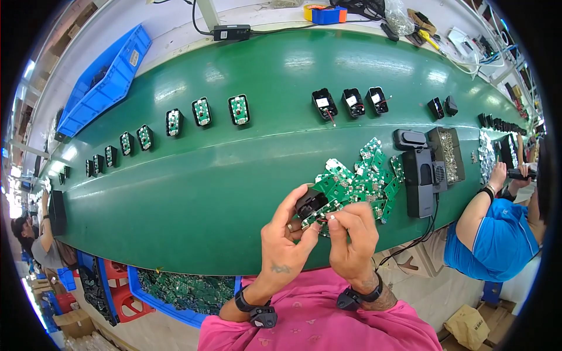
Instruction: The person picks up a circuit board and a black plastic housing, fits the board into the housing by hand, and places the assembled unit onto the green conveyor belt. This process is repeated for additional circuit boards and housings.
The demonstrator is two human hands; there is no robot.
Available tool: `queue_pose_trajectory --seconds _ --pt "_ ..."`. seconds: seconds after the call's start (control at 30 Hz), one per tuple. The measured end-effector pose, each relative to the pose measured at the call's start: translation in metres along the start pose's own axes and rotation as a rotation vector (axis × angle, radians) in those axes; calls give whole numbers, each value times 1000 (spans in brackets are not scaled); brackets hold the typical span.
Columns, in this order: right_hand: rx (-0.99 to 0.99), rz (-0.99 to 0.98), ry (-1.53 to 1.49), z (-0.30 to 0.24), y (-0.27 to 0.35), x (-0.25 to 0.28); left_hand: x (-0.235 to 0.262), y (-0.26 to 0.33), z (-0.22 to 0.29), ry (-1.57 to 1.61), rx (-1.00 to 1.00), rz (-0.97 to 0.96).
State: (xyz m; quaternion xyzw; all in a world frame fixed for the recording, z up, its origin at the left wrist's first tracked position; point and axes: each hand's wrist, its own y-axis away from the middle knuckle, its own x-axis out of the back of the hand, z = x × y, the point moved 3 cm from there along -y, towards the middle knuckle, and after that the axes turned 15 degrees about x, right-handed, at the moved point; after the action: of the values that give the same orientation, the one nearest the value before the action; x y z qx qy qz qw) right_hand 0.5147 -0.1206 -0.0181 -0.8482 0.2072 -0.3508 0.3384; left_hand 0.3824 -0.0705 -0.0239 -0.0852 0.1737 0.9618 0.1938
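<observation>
My left hand (282, 241) is closed round a small black plastic housing (310, 203), thumb at the near side and fingers round the outer left. Against the housing's near edge a green circuit board (316, 219) shows in part, between the two hands. My right hand (355, 237) is pinched there, thumb and forefinger together at a thin red wire (325, 220) with a small white end. The fingers hide where the wire meets the board. Just beyond my hands lies a loose heap of green circuit boards (358, 182).
Black housings with boards (239, 110) form a curved row across the left. Open housings with wires (324, 104) stand at the far right of centre. Right of the heap are a black device (419, 181) and a tray of small parts (458, 172). A person in blue (497, 240) works at right.
</observation>
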Motion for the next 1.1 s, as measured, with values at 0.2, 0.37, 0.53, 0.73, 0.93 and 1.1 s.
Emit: queue_pose_trajectory --seconds 0.2,0.37,0.53,0.73,0.93,1.1 --pt "111 -160 -110 -4 -34 14 6 6 17 -183 -90 3" --pt "151 -322 -204 -3 -49 25 7 6 26 -113 -7 -87" --pt "200 -342 -258 -7 -49 23 7 5 25 -129 -99 -28" --pt "145 -303 -209 -6 -49 24 9 6 30 -261 -107 -46" --pt "172 -393 -249 1 -53 24 7 3 40 -373 -95 -102" --pt "121 -420 -288 6 -55 23 4 0 47 -479 -166 -90"
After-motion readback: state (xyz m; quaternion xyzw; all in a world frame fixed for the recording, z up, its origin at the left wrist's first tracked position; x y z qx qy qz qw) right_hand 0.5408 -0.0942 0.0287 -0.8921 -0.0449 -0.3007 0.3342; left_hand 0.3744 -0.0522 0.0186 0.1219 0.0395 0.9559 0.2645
